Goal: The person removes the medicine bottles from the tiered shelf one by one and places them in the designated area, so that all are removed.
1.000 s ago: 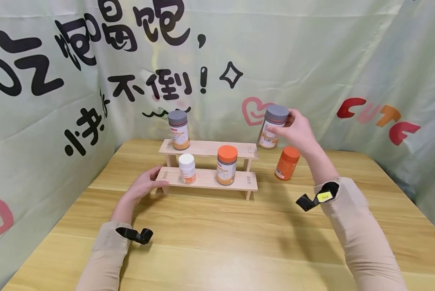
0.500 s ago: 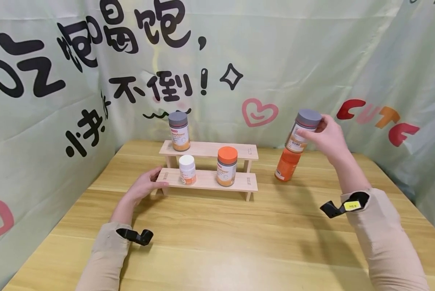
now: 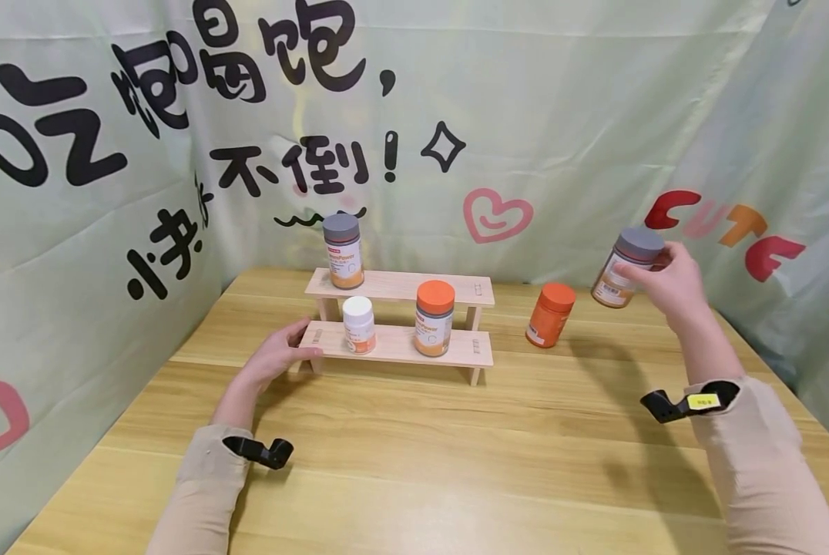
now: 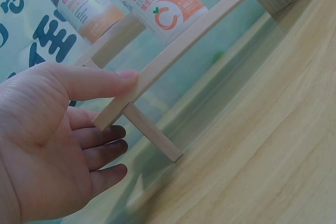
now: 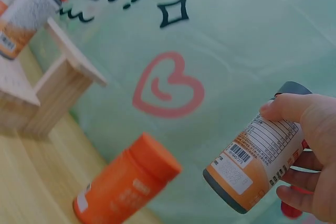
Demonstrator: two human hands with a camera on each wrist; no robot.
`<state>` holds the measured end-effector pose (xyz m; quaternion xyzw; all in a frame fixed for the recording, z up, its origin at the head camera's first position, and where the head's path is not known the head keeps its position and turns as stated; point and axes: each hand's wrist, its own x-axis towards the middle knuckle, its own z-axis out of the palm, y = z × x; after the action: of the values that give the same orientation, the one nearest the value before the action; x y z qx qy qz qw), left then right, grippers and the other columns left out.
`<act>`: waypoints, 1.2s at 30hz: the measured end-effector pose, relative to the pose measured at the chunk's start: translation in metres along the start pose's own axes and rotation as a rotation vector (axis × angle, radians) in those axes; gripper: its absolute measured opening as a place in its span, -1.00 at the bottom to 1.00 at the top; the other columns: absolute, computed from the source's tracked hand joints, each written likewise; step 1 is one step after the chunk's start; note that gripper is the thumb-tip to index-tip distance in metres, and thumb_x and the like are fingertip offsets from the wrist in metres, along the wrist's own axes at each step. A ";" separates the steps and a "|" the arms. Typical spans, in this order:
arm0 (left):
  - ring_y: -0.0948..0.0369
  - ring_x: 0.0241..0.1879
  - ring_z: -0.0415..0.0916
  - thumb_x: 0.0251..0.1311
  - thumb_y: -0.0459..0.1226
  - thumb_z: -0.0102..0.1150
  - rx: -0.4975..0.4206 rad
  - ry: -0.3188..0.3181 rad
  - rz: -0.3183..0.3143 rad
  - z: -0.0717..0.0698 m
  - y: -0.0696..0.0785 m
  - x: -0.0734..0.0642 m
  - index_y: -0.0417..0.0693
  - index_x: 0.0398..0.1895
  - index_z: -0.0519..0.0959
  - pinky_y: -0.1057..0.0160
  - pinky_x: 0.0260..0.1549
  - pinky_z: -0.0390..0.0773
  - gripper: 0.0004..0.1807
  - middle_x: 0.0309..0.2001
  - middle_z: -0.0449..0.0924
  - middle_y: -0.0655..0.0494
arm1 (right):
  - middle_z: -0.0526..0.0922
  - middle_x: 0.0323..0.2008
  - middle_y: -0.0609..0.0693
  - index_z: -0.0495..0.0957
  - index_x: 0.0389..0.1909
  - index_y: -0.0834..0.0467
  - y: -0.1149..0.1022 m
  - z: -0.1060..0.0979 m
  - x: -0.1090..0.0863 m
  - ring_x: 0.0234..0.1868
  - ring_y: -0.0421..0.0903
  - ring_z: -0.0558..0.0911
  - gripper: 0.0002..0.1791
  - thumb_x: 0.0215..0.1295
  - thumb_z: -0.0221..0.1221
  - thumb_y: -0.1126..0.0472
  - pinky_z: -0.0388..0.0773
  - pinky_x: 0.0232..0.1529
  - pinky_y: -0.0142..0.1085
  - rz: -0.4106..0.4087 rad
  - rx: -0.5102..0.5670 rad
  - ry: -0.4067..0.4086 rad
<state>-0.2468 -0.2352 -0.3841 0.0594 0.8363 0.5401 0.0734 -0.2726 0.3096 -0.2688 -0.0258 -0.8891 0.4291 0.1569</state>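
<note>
My right hand (image 3: 676, 284) grips a grey-lidded supplement bottle (image 3: 615, 279), held tilted in the air at the back right. Its thumb lies across the label and barcode side in the right wrist view. My left hand (image 3: 279, 354) holds the left end of the lower wooden shelf (image 3: 394, 347), thumb (image 4: 118, 83) on the front edge and fingers behind the end. On that shelf stand a white vitamin C bottle (image 3: 359, 325) and an orange-lidded bottle (image 3: 434, 320). Another grey-lidded bottle (image 3: 344, 253) stands at the left of the upper shelf (image 3: 414, 285).
An all-orange bottle (image 3: 549, 316) stands on the wood-grain table (image 3: 414, 462), between the shelves and my right hand. Behind the table hangs a pale green cloth (image 3: 581, 116) printed with lettering and a pink heart.
My right hand has carried the grey-lidded bottle from beside the upper shelf's right end rightward, past the orange bottle. The left hand has stayed at the lower shelf.
</note>
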 end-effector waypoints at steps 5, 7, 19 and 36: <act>-0.13 0.37 -0.12 0.10 -0.25 0.26 0.009 0.007 -0.008 0.000 -0.001 0.001 -0.39 0.40 -0.12 -0.02 0.32 -0.04 -0.05 0.41 -0.15 -0.31 | 0.30 0.06 0.22 0.01 0.29 0.40 0.020 0.002 0.001 -0.08 -0.02 0.34 -0.10 0.19 0.15 -0.13 0.33 -0.24 -0.37 0.041 -0.012 -0.012; -0.11 0.38 -0.12 0.10 -0.24 0.26 0.010 0.012 -0.010 0.000 -0.002 0.002 -0.38 0.40 -0.11 -0.01 0.32 -0.04 -0.05 0.41 -0.15 -0.29 | 0.29 0.08 0.26 0.01 0.29 0.41 0.027 0.004 0.000 -0.07 0.01 0.34 -0.09 0.19 0.14 -0.13 0.33 -0.25 -0.35 0.047 -0.014 -0.016; -0.10 0.38 -0.13 0.09 -0.24 0.26 0.014 0.021 -0.011 -0.001 -0.003 0.000 -0.37 0.40 -0.10 -0.01 0.32 -0.05 -0.05 0.41 -0.14 -0.27 | 0.28 0.12 0.36 -0.01 0.30 0.47 0.052 0.026 -0.007 -0.02 0.07 0.34 -0.10 0.21 0.16 -0.05 0.32 -0.24 -0.38 0.059 0.015 -0.049; -0.09 0.38 -0.11 0.09 -0.23 0.27 0.006 0.026 -0.027 0.000 -0.003 0.000 -0.32 0.42 -0.09 -0.02 0.32 -0.04 -0.05 0.41 -0.12 -0.26 | 0.35 0.09 0.42 0.11 0.23 0.50 0.073 0.054 -0.012 0.00 0.14 0.40 -0.22 0.18 0.22 0.10 0.33 -0.19 -0.42 0.038 0.020 -0.065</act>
<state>-0.2472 -0.2366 -0.3864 0.0412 0.8394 0.5374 0.0699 -0.2835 0.3124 -0.3596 -0.0270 -0.8887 0.4417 0.1202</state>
